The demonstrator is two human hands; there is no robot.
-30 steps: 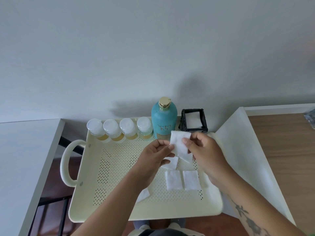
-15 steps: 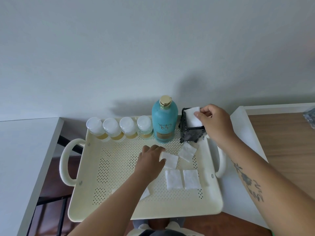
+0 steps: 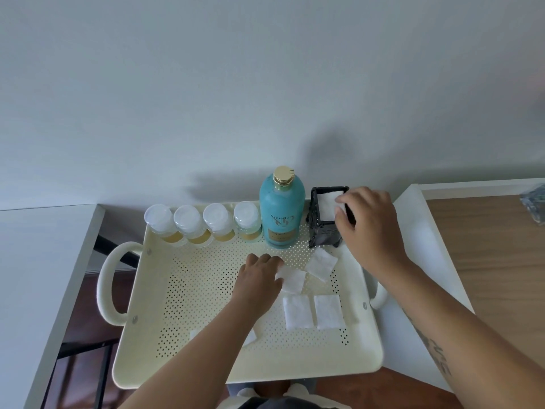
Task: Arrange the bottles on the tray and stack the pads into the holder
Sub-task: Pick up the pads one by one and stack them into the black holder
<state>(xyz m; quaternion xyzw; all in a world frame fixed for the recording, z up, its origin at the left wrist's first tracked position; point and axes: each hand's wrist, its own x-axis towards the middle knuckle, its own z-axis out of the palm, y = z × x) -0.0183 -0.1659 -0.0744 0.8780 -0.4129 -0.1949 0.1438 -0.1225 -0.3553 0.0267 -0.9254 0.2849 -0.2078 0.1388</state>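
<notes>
A cream perforated tray [image 3: 206, 290] carries several small clear bottles [image 3: 203, 225] in a row along its back edge, beside a tall teal bottle [image 3: 281, 211] with a gold cap. At the back right stands the black pad holder [image 3: 324, 222] with a white pad [image 3: 327, 203] in its top. My right hand [image 3: 371, 225] rests against the holder's right side, fingertips on that pad. My left hand [image 3: 259, 281] lies palm down on the tray, fingers on a loose pad [image 3: 292, 280]. Three more loose pads [image 3: 321, 264] [image 3: 298, 311] [image 3: 328, 311] lie nearby. Another pad [image 3: 250, 338] is partly hidden under my left forearm.
The tray has a loop handle [image 3: 109, 281] on its left and sits across a gap between a white table [image 3: 35, 276] on the left and a white surface [image 3: 418, 261] on the right. Beyond that lies a wooden tabletop [image 3: 495, 261]. A grey wall stands directly behind.
My right hand carried a pad from above the tray's middle to the holder and pressed it in. My left hand dropped onto a loose pad on the tray.
</notes>
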